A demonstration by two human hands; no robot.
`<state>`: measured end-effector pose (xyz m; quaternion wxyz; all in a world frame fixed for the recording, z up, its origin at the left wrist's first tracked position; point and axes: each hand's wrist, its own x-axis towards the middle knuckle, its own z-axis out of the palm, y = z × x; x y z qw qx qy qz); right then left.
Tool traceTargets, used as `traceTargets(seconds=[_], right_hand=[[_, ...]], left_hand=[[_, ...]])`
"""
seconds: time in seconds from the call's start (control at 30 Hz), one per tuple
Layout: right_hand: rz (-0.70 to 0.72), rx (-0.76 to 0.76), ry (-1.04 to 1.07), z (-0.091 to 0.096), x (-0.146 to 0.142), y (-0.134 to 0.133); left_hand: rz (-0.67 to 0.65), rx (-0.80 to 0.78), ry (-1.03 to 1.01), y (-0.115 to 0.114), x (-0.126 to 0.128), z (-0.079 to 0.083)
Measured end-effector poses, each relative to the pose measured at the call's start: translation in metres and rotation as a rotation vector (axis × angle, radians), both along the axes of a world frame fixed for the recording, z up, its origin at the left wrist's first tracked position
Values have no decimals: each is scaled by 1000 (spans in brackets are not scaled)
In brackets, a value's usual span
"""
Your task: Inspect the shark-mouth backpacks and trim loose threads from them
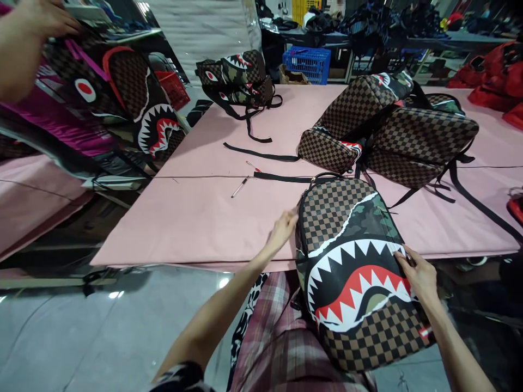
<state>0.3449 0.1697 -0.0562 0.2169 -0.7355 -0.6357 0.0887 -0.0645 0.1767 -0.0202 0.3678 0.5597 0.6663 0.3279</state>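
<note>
A backpack (368, 256) with brown-and-black checks, a camouflage patch and a red-and-white shark mouth leans against the front table edge, its lower part over my lap. My left hand (285, 226) is closed at its left side edge, beside the zipper, with the fingertips partly hidden. On the opposite side, my right hand (419, 272) pinches the bag's edge, thumb on the front panel. Something small and dark shows between those fingers, too small to name. The bag's top handle (324, 178) lies against the pink table (204, 218).
More checked backpacks (425, 136) lie at the right back, straps trailing. Another stacked pair (237, 79) sits at the far edge. A pen (239, 188) lies left of centre. At left, a co-worker's hand (44, 27) holds up a shark backpack (122, 92). A blue crate (307, 64) stands behind.
</note>
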Motion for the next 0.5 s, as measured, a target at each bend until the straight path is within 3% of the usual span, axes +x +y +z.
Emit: traceTargets(seconds=[0.1, 0.2, 0.33, 0.43, 0.5], right_hand=[[-27, 25, 4, 1, -3, -1], [-54, 53, 41, 2, -4, -2], [-21, 38, 120, 3, -4, -3], [20, 54, 208, 14, -8, -3], [19, 92, 318, 32, -14, -5]], left_hand=[[-161, -37, -51, -55, 7, -28], [-269, -24, -67, -88, 10, -47], [-188, 44, -97, -109, 21, -60], [-138, 73, -147, -115, 26, -43], [-144, 95, -184, -110, 23, -6]])
